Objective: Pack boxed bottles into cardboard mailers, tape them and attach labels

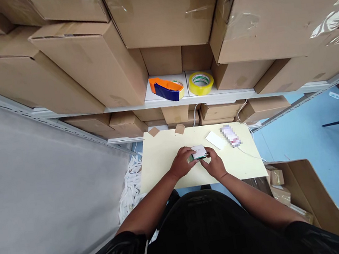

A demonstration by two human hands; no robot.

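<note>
Above the near half of the pale yellow table, both of my hands are closed around a small stack of cards. Its top is white with faint print, and green and dark edges show beneath. My left hand grips the left end, thumb over the top. From the right, my right hand pinches the other end with thumb and fingers. A blank white rectangular piece lies just beyond my right hand. Beside it is a blurred-out phone-like object with a white cable.
Two small cardboard pieces lie at the table's back edge. A shelf above holds an orange-and-blue tape dispenser, a yellow tape roll and several cardboard boxes. An open carton stands right; white scraps lie left.
</note>
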